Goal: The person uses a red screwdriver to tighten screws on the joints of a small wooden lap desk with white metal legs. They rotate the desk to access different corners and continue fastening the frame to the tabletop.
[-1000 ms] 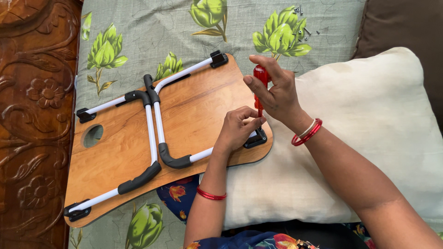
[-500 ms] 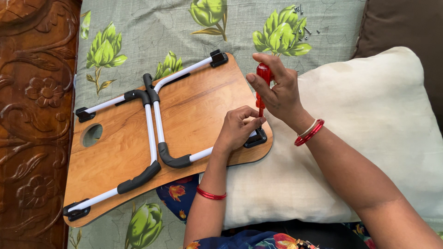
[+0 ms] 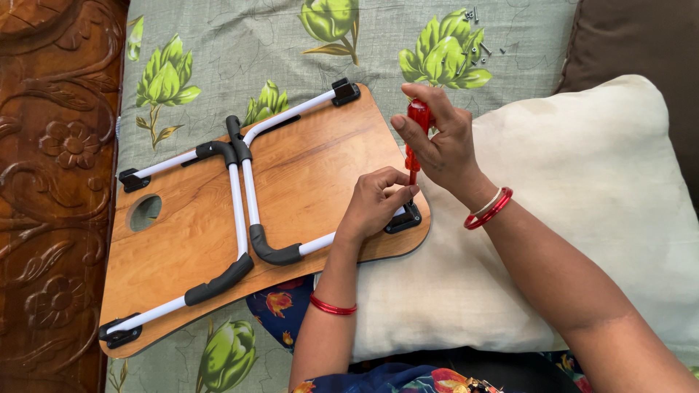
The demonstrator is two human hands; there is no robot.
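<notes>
Red-handled screwdriver (image 3: 416, 135) stands upright in the right hand (image 3: 444, 145), fingers clamped round it, tip at the black corner bracket (image 3: 405, 218) of the upturned wooden lap tray (image 3: 313, 182) on the bed, left hand (image 3: 375, 204) pinching its shaft steady.

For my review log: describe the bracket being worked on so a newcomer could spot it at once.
Start at the upturned wooden lap table on the flowered bedsheet. Go to its corner beside the cream pillow, where both hands meet. The black bracket sits there; unlike the other three corner brackets, it has the red screwdriver standing over it.
</notes>
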